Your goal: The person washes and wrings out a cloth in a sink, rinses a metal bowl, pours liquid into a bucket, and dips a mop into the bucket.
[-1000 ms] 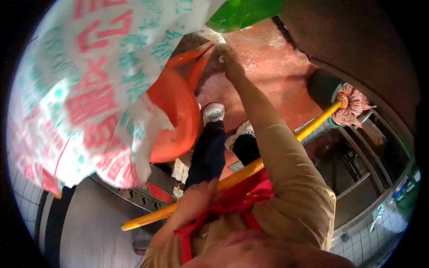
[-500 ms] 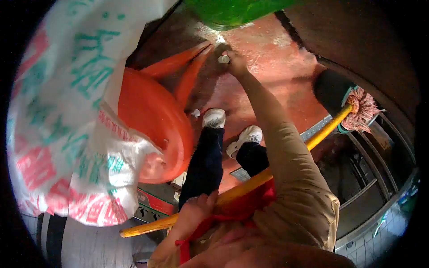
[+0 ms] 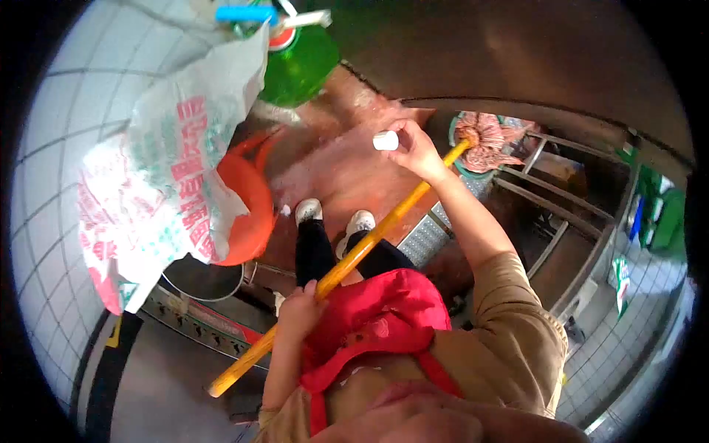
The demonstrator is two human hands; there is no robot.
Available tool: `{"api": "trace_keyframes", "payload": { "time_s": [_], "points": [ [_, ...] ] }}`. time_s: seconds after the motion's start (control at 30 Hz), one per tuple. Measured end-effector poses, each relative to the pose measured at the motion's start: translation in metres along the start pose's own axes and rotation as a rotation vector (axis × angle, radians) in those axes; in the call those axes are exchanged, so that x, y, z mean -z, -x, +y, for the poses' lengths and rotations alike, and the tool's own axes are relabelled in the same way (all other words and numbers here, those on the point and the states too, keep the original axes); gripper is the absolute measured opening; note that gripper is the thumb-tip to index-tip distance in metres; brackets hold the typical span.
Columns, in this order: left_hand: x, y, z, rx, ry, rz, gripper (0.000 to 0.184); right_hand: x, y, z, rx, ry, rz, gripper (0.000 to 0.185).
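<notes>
My right hand (image 3: 419, 153) pinches a small white cylinder (image 3: 385, 140), perhaps a cap or a little cup, above the reddish floor. My left hand (image 3: 299, 311) is closed around the yellow handle of a mop (image 3: 354, 258), which slants across in front of my body. The far end of the mop carries a pink-and-white string head (image 3: 487, 140), resting in a green bucket (image 3: 459, 127). A red apron (image 3: 384, 303) hangs over my front, behind the handle.
At left stands a printed white sack (image 3: 159, 170), beside an orange-red plastic basin (image 3: 251, 210). Beyond is a green container (image 3: 299, 70). Below the sack is a metal pot (image 3: 207, 280). A metal rack (image 3: 565, 188) stands at right. A white scrap (image 3: 285, 210) lies near my shoes.
My view has shifted, bringing the green container and tiled wall in. My right hand, still pinching the white cylinder, has come up and nearer. My left hand stays at the mop handle.
</notes>
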State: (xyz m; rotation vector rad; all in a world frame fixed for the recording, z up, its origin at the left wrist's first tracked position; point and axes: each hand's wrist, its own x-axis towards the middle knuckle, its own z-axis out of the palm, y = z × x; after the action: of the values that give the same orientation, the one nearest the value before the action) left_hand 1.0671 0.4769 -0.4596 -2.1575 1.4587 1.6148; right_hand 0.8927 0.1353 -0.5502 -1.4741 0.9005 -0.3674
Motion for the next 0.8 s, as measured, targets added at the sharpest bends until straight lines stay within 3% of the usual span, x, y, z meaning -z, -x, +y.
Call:
{"api": "trace_keyframes", "payload": {
  "time_s": [0.1, 0.13, 0.23, 0.37, 0.53, 0.57, 0.7, 0.8],
  "points": [
    [0.028, 0.024, 0.006, 0.149, -0.088, -0.203, 0.059, 0.043, 0.041, -0.041, 0.012, 0.025, 0.112, 0.040],
    [0.038, 0.039, 0.010, 0.161, -0.053, -0.204, 0.059, 0.056, 0.057, -0.052, 0.043, 0.172, 0.200, 0.039],
    [0.064, 0.065, 0.014, 0.107, -0.093, -0.187, 0.050, 0.090, 0.110, -0.090, 0.069, 0.153, 0.278, 0.037],
    [0.115, 0.094, 0.049, -0.168, -0.206, -0.091, 0.045, 0.131, 0.184, -0.134, -0.044, 0.060, 0.515, 0.037],
    [0.172, 0.060, 0.130, -0.329, -0.255, -0.031, 0.046, 0.185, 0.246, -0.173, -0.066, -0.171, 0.790, 0.036],
    [0.180, 0.054, 0.152, -0.343, -0.264, -0.022, 0.046, 0.200, 0.252, -0.172, -0.071, -0.504, 0.798, 0.030],
    [0.190, 0.027, 0.232, -0.369, -0.273, -0.020, 0.046, 0.277, 0.255, -0.189, -0.062, -0.950, 0.894, 0.030],
    [0.185, 0.005, 0.300, -0.348, -0.278, -0.019, 0.047, 0.359, 0.236, -0.185, 0.118, -0.890, 0.973, 0.036]
  ]
}}
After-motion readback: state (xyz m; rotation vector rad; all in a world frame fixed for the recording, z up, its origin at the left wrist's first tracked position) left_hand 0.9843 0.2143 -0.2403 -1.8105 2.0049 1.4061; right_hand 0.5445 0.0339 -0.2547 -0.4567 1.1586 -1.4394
